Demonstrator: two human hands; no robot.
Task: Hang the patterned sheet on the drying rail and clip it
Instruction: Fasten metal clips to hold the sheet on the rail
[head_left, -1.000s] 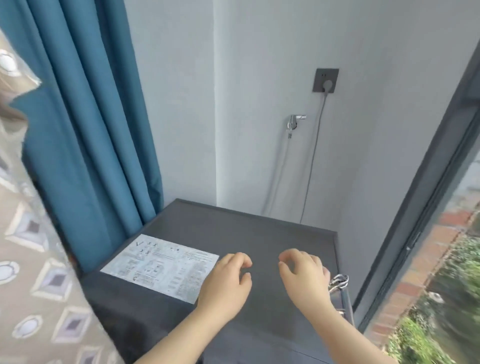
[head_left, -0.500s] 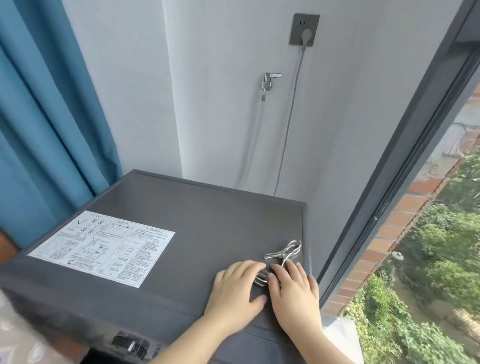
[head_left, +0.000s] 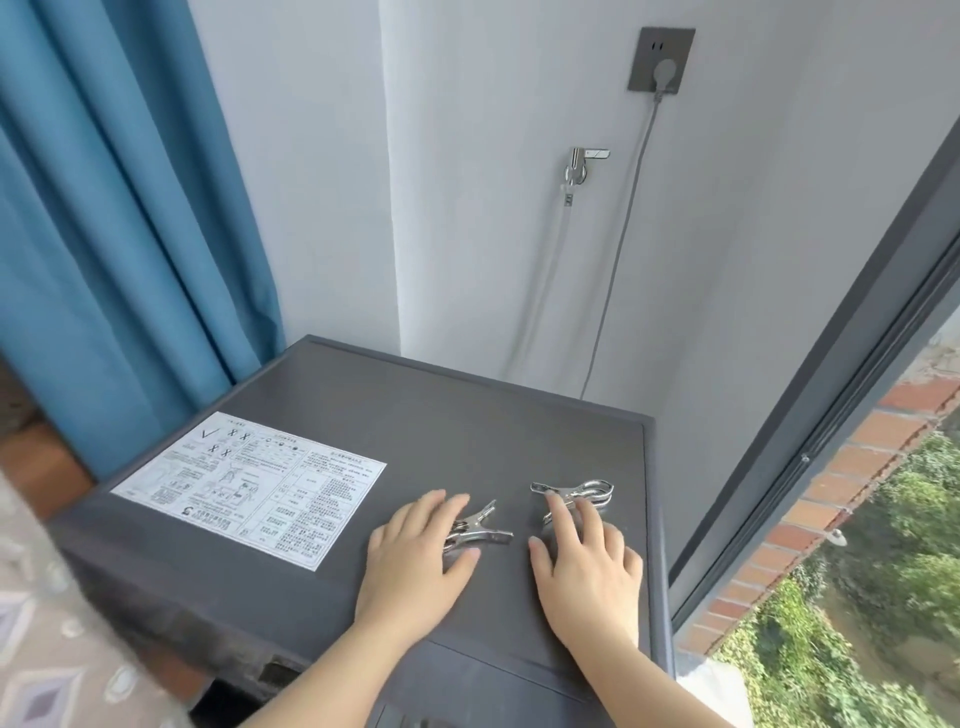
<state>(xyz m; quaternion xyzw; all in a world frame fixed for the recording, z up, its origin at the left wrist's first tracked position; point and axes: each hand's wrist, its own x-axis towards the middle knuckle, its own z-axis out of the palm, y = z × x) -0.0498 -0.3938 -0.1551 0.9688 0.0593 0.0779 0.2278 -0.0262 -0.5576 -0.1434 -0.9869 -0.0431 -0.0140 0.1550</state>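
Left hand (head_left: 415, 551) is lying flat, fingers nearly straight, over one steel clip (head_left: 485, 527) just right of the instruction sticker (head_left: 249, 478) on the grey appliance lid (head_left: 441, 415). Right hand (head_left: 587, 561), farther right of the sticker, is touching a cluster of steel clips (head_left: 582, 493) with extended fingers. Neither is pinching; both are probably gathering clips for fastening. Patterned sheet (head_left: 47, 649) is showing, blurred, below-left of the sticker; no drying rail is showing.
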